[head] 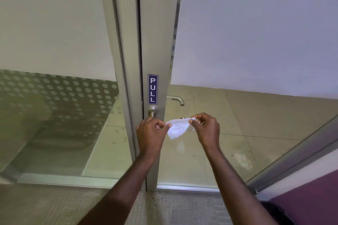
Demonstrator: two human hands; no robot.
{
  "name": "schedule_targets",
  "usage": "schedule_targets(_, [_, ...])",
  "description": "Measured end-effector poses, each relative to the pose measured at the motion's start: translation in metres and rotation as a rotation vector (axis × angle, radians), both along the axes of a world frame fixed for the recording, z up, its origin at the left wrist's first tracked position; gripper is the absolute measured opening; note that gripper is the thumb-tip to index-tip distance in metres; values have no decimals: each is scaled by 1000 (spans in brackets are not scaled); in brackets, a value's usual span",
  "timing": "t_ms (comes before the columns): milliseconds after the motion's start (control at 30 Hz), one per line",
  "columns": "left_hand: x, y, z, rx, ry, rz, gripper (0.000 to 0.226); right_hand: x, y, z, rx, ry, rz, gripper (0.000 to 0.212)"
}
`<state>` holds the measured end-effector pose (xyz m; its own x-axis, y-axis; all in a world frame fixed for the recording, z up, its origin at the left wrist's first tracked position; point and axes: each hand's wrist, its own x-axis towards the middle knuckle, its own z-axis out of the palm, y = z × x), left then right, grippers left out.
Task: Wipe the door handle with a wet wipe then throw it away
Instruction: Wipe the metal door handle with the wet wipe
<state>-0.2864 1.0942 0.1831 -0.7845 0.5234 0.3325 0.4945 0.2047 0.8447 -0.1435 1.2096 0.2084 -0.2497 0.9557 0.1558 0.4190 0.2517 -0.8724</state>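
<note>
Both hands up at the door now, left hand (151, 129) and right hand (205, 127) each pinched shut on a top corner of the wet wipe (180, 127), stretched between them just below the door handle (152, 112). It looks limp, light, probably slick with moisture, so gripping the edges makes sense before bunching it round that smooth metal
</note>
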Motion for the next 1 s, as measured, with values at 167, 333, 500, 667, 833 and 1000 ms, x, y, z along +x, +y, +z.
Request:
schedule_targets(167, [-11,12,-8,-45,-10,52,22,-14,11,-13,39,-17,82,14])
schedule_targets(333, [-14,9,-13,-74,27,77,28,-15,1,-22,288,-81,126,25])
schedule_targets(500, [-17,8,-10,-104,85,86,45,-16,-3,-27,755,-333,393,23])
schedule_targets(667, [-21,1,-11,-112,102,79,52,-22,-3,-29,843,-530,516,24])
schedule_targets(833, [-30,1,-12,-127,98,53,51,-26,-5,-21,852,-569,505,18])
schedule_targets(1000, [-34,7,-12,-132,138,25,50,-32,-13,-19,822,-597,502,17])
